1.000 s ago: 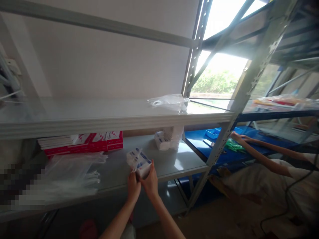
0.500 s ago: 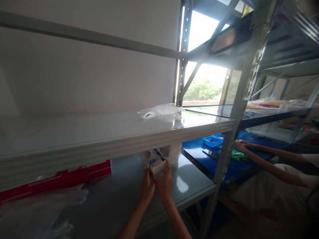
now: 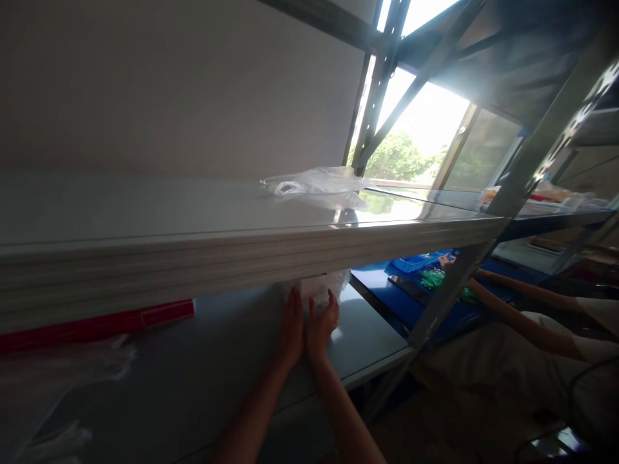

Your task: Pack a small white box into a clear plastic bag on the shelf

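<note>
My left hand reaches forward over the lower grey shelf, its fingers stretched out straight. Beside it is my right hand, open with the fingers spread. Both sets of fingertips are at the near side of a pale bundle in clear plastic, partly hidden under the upper shelf's front beam; I cannot tell how firmly they touch it. Neither hand is wrapped round anything.
The upper shelf's beam runs just above my hands, with a clear plastic bag on that shelf. Red boxes and plastic wrap lie to the left. Past a metal post, a co-worker's arms reach toward blue trays.
Both my hands have let go of the small white-and-blue packet, and their fingers have straightened. The view has shifted, so the upper shelf sits higher. The co-worker's hand has moved closer to the blue trays.
</note>
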A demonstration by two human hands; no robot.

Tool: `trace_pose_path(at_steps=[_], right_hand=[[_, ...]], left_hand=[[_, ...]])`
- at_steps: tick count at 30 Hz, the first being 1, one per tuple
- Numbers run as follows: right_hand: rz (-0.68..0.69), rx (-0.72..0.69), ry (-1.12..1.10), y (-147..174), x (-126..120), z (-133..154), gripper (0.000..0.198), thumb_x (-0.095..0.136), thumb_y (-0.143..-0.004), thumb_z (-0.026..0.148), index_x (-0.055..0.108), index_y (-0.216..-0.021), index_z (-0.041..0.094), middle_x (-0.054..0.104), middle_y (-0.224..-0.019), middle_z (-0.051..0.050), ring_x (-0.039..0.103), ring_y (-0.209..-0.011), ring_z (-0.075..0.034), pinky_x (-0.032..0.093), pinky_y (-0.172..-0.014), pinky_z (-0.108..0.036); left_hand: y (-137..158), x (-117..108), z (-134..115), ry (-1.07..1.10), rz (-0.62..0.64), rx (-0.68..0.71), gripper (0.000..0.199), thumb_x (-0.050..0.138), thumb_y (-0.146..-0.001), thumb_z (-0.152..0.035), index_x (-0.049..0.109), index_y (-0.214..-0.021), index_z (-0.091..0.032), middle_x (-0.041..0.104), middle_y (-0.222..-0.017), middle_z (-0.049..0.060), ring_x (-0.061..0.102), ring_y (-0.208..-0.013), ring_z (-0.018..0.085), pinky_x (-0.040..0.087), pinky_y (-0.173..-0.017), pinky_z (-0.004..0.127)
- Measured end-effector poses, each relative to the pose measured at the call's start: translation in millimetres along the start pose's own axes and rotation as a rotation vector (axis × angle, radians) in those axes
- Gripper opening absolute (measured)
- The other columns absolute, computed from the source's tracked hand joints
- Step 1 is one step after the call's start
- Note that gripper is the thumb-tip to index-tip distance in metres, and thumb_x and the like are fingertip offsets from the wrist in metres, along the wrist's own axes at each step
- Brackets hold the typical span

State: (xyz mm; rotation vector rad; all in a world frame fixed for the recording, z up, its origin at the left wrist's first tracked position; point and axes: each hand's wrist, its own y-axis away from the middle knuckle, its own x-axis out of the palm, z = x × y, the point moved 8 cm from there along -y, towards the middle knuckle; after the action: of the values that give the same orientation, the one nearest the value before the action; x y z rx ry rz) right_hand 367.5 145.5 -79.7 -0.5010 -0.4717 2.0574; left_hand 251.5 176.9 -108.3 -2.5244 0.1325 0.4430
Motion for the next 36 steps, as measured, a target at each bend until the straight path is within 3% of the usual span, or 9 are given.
trace_pose_path(at_steps=[4, 13, 17, 20, 24, 30, 36], right_hand=[[0.104, 0.102, -0.009, 0.6, 6.8, -12.8, 0.054, 0.042, -0.086, 0.048, 0.050, -0.129, 0.016, 0.061, -0.119, -0.014, 0.052, -0.112, -0.028, 0.034, -0.095, -0.043], [0.087, 0.022, 0.112, -1.4, 6.4, -11.2, 0.049, 0.039, -0.084, 0.037, 0.060, -0.123, 0.016, 0.058, -0.123, -0.013, 0.048, -0.110, -0.029, 0.033, -0.095, -0.043], [0.042, 0.015, 0.047, -4.4, 5.7, -12.1, 0.051, 0.036, -0.083, 0.033, 0.058, -0.125, 0.014, 0.056, -0.125, -0.015, 0.046, -0.113, -0.027, 0.032, -0.098, -0.042], [0.049, 0.055, 0.012, -6.5, 6.7, -14.3, 0.051, 0.036, -0.084, 0.038, 0.058, -0.123, 0.013, 0.057, -0.123, -0.015, 0.046, -0.114, -0.028, 0.033, -0.098, -0.042], [0.051, 0.110, -0.009, -7.6, 6.5, -16.7, 0.050, 0.036, -0.086, 0.044, 0.060, -0.119, 0.014, 0.059, -0.120, -0.014, 0.048, -0.112, -0.027, 0.033, -0.098, -0.043], [0.058, 0.080, -0.051, -9.8, 11.2, -18.2, 0.050, 0.032, -0.088, 0.043, 0.062, -0.115, 0.013, 0.060, -0.119, -0.014, 0.050, -0.112, -0.025, 0.033, -0.100, -0.042], [0.073, 0.050, -0.049, -11.5, 15.5, -18.8, 0.049, 0.034, -0.088, 0.043, 0.061, -0.117, 0.013, 0.061, -0.119, -0.014, 0.051, -0.112, -0.025, 0.032, -0.100, -0.042]], left_hand=[[1.3, -0.1, -10.1, -0.062, 0.062, 0.019, 0.056, 0.043, -0.086, -0.021, 0.037, -0.141, -0.023, 0.033, -0.150, 0.008, 0.013, -0.143, 0.025, 0.022, -0.114, 0.047], [-4.2, 8.9, -0.8, -0.092, 0.136, 0.096, 0.079, 0.045, -0.077, -0.009, 0.013, -0.149, -0.013, 0.013, -0.156, 0.015, 0.004, -0.144, 0.028, 0.013, -0.115, 0.054], [-4.1, 5.6, -1.4, -0.234, 0.056, 0.076, 0.085, 0.043, -0.074, -0.002, 0.005, -0.150, -0.013, 0.011, -0.155, 0.018, 0.005, -0.143, 0.029, 0.013, -0.114, 0.058], [1.0, 0.0, -16.5, -0.356, 0.013, 0.130, 0.076, 0.039, -0.076, 0.000, 0.018, -0.148, -0.014, 0.018, -0.154, 0.016, 0.012, -0.143, 0.026, 0.015, -0.115, 0.055], [5.5, 3.4, -29.7, -0.412, 0.103, 0.204, 0.054, 0.039, -0.085, -0.007, 0.040, -0.138, -0.015, 0.021, -0.154, 0.013, 0.012, -0.143, 0.024, 0.021, -0.115, 0.049], [-4.4, -1.9, -25.0, -0.314, 0.095, 0.126, 0.058, 0.035, -0.084, -0.005, 0.034, -0.141, -0.009, 0.014, -0.155, 0.014, 0.013, -0.143, 0.021, 0.021, -0.117, 0.043], [-11.7, -9.7, -28.0, -0.236, 0.097, 0.105, 0.056, 0.038, -0.083, -0.006, 0.042, -0.138, -0.013, 0.022, -0.154, 0.010, 0.025, -0.140, 0.021, 0.026, -0.115, 0.043]])
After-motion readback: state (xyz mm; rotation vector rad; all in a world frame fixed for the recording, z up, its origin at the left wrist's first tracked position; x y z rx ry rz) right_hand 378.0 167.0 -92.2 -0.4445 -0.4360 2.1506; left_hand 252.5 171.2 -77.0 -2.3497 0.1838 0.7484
